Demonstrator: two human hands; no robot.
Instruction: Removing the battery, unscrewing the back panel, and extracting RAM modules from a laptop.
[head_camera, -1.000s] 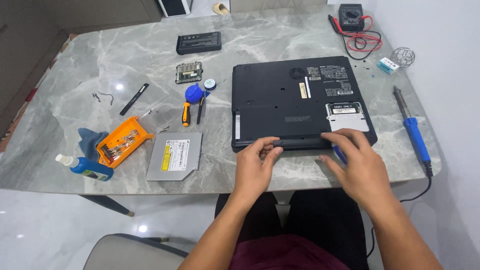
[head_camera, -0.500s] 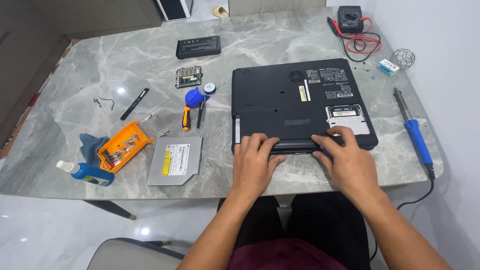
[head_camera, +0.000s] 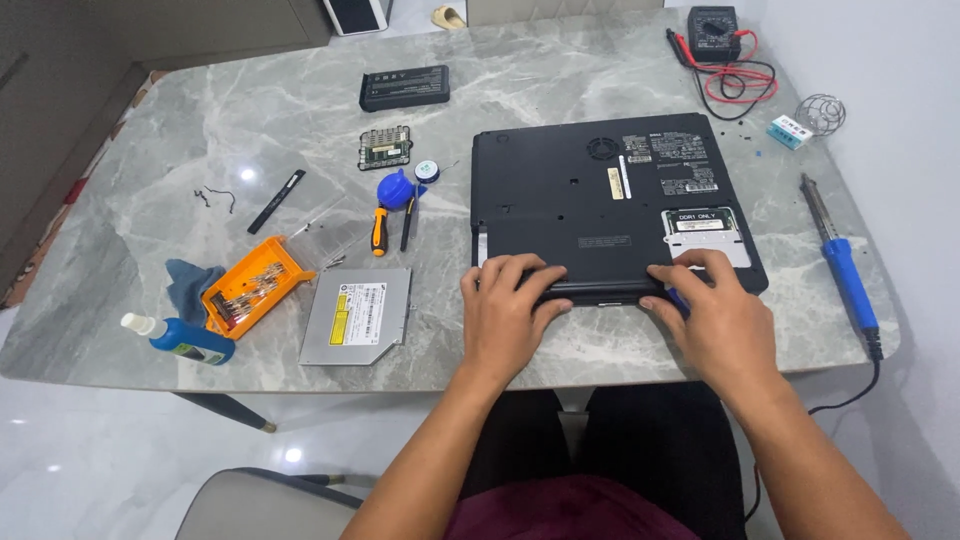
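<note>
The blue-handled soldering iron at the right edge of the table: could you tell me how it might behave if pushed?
The soldering iron has a round, slim handle, so it would probably roll. It lies close to the table edge, so a nudge could tip it off. Its cord hangs over that edge and may well drag the handle end down.

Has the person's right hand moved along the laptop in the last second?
Yes. The right hand has slid left along the near edge of the upturned black laptop, away from the blue soldering iron and closer to the left hand.
</note>
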